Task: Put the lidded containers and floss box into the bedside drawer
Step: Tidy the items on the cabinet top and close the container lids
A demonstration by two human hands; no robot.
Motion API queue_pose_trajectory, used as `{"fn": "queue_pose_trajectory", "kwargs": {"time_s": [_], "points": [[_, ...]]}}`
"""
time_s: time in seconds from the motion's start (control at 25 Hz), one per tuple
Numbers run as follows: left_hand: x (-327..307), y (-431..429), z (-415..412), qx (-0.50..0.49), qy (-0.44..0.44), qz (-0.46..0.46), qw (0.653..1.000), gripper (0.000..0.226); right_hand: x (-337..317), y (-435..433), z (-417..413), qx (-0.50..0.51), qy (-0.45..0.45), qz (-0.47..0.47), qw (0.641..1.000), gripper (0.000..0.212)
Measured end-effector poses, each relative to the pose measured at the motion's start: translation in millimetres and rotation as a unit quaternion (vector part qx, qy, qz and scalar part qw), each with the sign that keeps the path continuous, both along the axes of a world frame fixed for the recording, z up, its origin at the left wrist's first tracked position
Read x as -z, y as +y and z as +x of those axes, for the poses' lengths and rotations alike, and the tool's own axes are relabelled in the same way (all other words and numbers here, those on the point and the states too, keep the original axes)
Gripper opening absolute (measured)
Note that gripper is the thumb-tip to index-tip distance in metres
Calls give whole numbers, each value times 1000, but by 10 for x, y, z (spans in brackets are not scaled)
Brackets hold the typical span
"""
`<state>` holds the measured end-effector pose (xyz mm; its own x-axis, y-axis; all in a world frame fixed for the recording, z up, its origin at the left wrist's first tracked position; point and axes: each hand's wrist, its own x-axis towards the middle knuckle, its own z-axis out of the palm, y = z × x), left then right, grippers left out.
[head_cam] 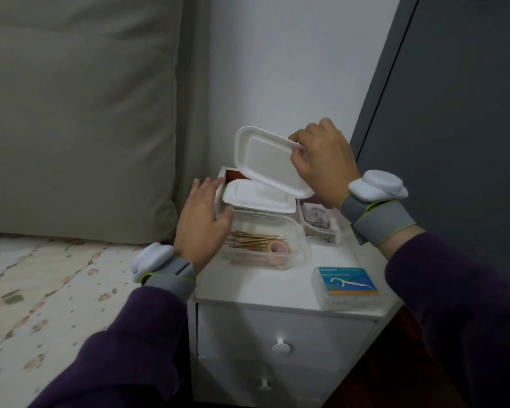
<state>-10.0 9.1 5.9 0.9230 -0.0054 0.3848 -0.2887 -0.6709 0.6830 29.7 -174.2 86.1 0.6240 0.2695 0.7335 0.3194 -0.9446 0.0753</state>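
in the middle of the frame the right hand (324,166) pinches the upper right edge of a white lid (270,161) between thumb and fingers and holds it tilted in the air, its hollow underside turned toward the camera. the lid's lower edge hangs just above a second white lid (256,198), which lies on top of a clear plastic container (265,242). that container stands on the white bedside table (248,284) and holds a bundle of wooden-stemmed cotton swabs (253,238) and a small pinkish roll of tape (278,248). the left hand (202,222) is spread open, fingers apart, its palm against the left side of the clear container. behind the container, a white box with a reddish-brown inside (228,176) stands at the back of the tabletop, mostly hidden. to the right of centre, under the right wrist, a second clear container (317,219) sits with small pale items in it that are too blurred to name. the floss box (348,285), clear with a blue and orange label showing a floss pick, lies near the front right corner of the tabletop, well apart from both hands. below, in the lower centre, the top drawer (283,334) is shut, with a white knob (281,345). both wrists wear grey bands (379,220) with white pods, over purple sleeves (454,304). a floral bedsheet (42,290) fills the lower left and a grey padded headboard (80,113) the upper left.
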Motion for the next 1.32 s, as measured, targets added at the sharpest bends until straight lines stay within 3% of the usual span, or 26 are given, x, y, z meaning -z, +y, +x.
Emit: {"fn": "queue_pose_trajectory", "kwargs": {"time_s": [0.08,0.2,0.32,0.4,0.48,0.52,0.64,0.76,0.88,1.0,1.2,1.32], "points": [[-80,-79,-68,-10,-42,-78,996,48,-98,-17,-23,-2,140,30,990,26],[-232,-261,4,-26,-18,-114,993,48,14,18,-1,-28,352,68,933,31],[-242,-330,206,-61,26,54,996,38,193,10,73,-46,471,164,866,30],[-169,-332,296,-48,53,136,988,36,304,-22,144,-53,505,213,835,28],[-93,-319,309,-34,72,201,976,37,434,-22,186,-53,514,225,826,28],[-68,-316,295,-34,75,232,969,37,496,-14,198,-48,499,205,841,29],[-29,-301,264,-40,82,313,945,38,618,8,121,-10,353,66,933,32],[35,-279,272,-21,96,374,922,40,673,8,-141,-2,241,33,970,31],[100,-306,258,-24,136,433,891,47,788,-29,-330,38,282,-10,958,36],[135,-360,203,-33,141,474,868,51,847,-57,-403,43,328,32,943,37],[145,-376,76,-9,138,454,880,50,830,-80,-487,57,315,20,947,34],[149,-371,86,30,137,400,906,52,868,-57,-445,38,334,-13,942,44]]}}
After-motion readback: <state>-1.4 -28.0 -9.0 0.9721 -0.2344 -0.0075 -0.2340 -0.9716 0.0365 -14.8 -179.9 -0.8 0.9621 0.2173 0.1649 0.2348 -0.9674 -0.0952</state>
